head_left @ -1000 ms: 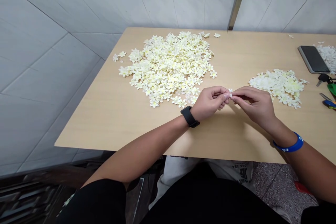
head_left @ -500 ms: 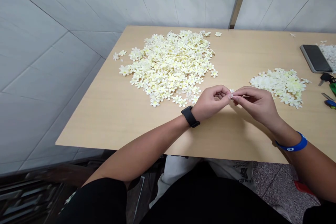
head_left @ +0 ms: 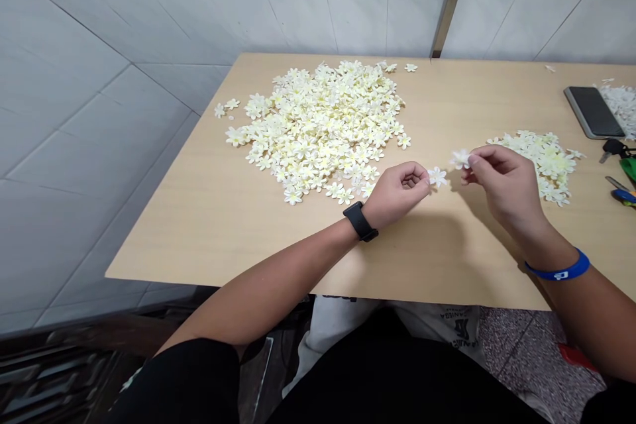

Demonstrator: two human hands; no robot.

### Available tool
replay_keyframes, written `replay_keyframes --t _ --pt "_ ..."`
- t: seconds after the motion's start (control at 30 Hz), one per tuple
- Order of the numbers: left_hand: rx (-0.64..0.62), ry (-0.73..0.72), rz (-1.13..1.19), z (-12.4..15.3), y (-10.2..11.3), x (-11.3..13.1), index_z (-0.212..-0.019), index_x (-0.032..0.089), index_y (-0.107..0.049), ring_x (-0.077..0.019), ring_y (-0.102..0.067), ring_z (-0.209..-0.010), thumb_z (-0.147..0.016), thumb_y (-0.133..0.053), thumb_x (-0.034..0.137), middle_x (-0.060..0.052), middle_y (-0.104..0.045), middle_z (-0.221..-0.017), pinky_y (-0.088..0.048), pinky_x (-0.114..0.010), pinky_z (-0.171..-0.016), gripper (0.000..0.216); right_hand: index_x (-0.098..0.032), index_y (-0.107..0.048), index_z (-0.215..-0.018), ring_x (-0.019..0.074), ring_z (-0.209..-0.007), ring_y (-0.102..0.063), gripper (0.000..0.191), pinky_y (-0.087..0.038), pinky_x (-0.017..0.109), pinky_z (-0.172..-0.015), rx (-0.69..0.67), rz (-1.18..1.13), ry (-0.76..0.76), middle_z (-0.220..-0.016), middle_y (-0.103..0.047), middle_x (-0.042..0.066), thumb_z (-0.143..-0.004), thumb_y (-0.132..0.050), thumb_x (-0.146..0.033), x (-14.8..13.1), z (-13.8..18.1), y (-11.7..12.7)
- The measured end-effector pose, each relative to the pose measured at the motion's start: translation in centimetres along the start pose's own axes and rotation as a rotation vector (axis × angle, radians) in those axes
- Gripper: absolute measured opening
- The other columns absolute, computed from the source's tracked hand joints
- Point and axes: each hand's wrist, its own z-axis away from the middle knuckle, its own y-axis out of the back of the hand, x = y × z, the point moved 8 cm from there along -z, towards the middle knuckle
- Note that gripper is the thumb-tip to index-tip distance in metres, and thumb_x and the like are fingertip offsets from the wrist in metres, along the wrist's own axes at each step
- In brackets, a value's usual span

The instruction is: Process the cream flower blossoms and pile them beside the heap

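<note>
My left hand [head_left: 401, 191] is closed in a pinch on a white artificial flower [head_left: 438, 177], which shows beyond the fingertips. A second white artificial flower [head_left: 460, 159] is pinched between the thumb and fingers of my right hand [head_left: 507, 182], a little higher and to the right. The two flowers are apart. A large heap of pale yellow-white flowers [head_left: 322, 119] lies up and to the left of my left hand. Behind my right hand is a smaller heap of similar flowers [head_left: 551, 162], partly covered by it.
A phone [head_left: 595, 111] lies at the right of the wooden table [head_left: 199, 232], beside a pile of small white pieces [head_left: 621, 106]. Below it are a key [head_left: 613, 148] and a blue-handled tool [head_left: 623, 195]. A tiled wall [head_left: 298, 6] borders the table's far side.
My hands were together at the fingertips; my right hand has moved up and to the right with one flower. My left hand has stayed nearly still, its flower now plainly visible.
</note>
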Motion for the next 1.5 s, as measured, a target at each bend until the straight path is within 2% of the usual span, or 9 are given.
replay_keyframes --t 0.13,0.33,0.47,0.73,0.97,1.1,1.27,1.37,1.5 --pt "0.006 0.000 0.016 0.0 0.0 -0.3 -0.077 0.015 -0.056 -0.0065 -0.053 -0.059 -0.086 -0.058 0.013 0.001 -0.059 -0.068 -0.041 -0.020 -0.058 0.009 -0.026 -0.069 -0.085 0.0222 -0.082 -0.070 0.008 -0.063 0.037 -0.066 0.164 0.219 0.234 -0.087 -0.071 0.006 -0.091 -0.065 -0.024 -2.1 0.4 1.4" --pt "-0.038 -0.022 0.070 0.1 -0.3 -0.5 -0.083 0.015 -0.057 -0.0081 -0.059 -0.064 -0.090 -0.060 0.019 -0.001 -0.063 -0.074 -0.048 -0.021 -0.063 0.009 -0.024 -0.072 -0.095 0.0226 -0.092 -0.074 0.013 -0.066 0.037 -0.075 -0.143 0.308 0.572 -0.100 -0.076 0.008 -0.090 -0.063 -0.015 -5.1 2.9 -3.1" --pt "-0.055 -0.046 0.053 0.1 -0.4 -0.2 -0.082 0.014 -0.058 -0.0079 -0.058 -0.067 -0.090 -0.060 0.020 -0.001 -0.061 -0.076 -0.048 -0.021 -0.064 0.010 -0.021 -0.071 -0.107 0.0200 -0.084 -0.075 0.016 -0.068 0.036 -0.075 -0.212 0.208 0.460 -0.099 -0.077 0.007 -0.091 -0.067 -0.021 -3.6 2.8 -3.7" --pt "-0.123 -0.031 0.052 0.1 -0.7 -0.6 -0.086 0.014 -0.061 -0.0089 -0.059 -0.067 -0.091 -0.060 0.024 -0.004 -0.066 -0.078 -0.049 -0.022 -0.064 0.012 -0.022 -0.070 -0.090 0.0190 -0.078 -0.073 0.004 -0.064 0.033 -0.070 -0.216 0.190 0.175 -0.089 -0.074 0.004 -0.089 -0.067 -0.024 -1.3 0.9 -2.2" --pt "-0.061 0.042 -0.037 0.0 -0.2 -0.9 -0.082 0.014 -0.061 -0.0097 -0.061 -0.070 -0.086 -0.060 0.018 -0.004 -0.070 -0.080 -0.050 -0.022 -0.067 0.006 -0.024 -0.066 -0.084 0.0221 -0.074 -0.067 0.005 -0.055 0.036 -0.070 0.083 0.683 0.246 -0.087 -0.073 0.009 -0.086 -0.065 -0.021 0.4 -3.3 6.8" --pt "-0.055 0.046 -0.082 0.0 -0.1 -0.9 -0.081 0.014 -0.062 -0.0103 -0.062 -0.072 -0.085 -0.061 0.019 -0.004 -0.070 -0.079 -0.050 -0.023 -0.070 0.006 -0.024 -0.070 -0.086 0.0229 -0.073 -0.065 0.014 -0.053 0.036 -0.072 0.004 0.775 0.244 -0.087 -0.071 0.010 -0.081 -0.064 -0.013 3.5 -4.7 10.2" --pt "-0.063 0.042 -0.137 0.3 -0.2 -0.8 -0.083 0.015 -0.062 -0.0100 -0.060 -0.071 -0.085 -0.061 0.023 -0.004 -0.071 -0.083 -0.047 -0.021 -0.067 0.009 -0.024 -0.067 -0.129 0.0294 -0.121 -0.066 0.055 -0.054 0.042 -0.100 -0.043 0.676 0.173 -0.136 -0.067 0.013 -0.080 -0.051 -0.003 2.9 -4.0 8.6" --pt "-0.045 0.018 -0.187 0.3 -0.1 -1.0 -0.085 0.015 -0.062 -0.0099 -0.060 -0.070 -0.088 -0.059 0.025 -0.004 -0.070 -0.083 -0.046 -0.021 -0.065 0.011 -0.020 -0.066 -0.131 0.0302 -0.139 -0.056 0.050 -0.042 0.048 -0.118 -0.093 0.676 0.163 -0.146 -0.062 0.014 -0.085 -0.051 -0.008 2.3 -3.3 6.2" --pt "-0.059 -0.085 -0.430 0.2 0.2 -0.1 -0.092 0.017 -0.064 -0.0131 -0.061 -0.072 -0.093 -0.053 0.026 -0.004 -0.070 -0.085 -0.048 -0.025 -0.067 0.014 -0.021 -0.068 -0.130 0.0413 -0.144 -0.049 0.042 -0.038 0.066 -0.117 -0.253 0.766 0.105 -0.152 -0.056 0.016 -0.089 -0.062 -0.031 4.7 -2.7 3.9"
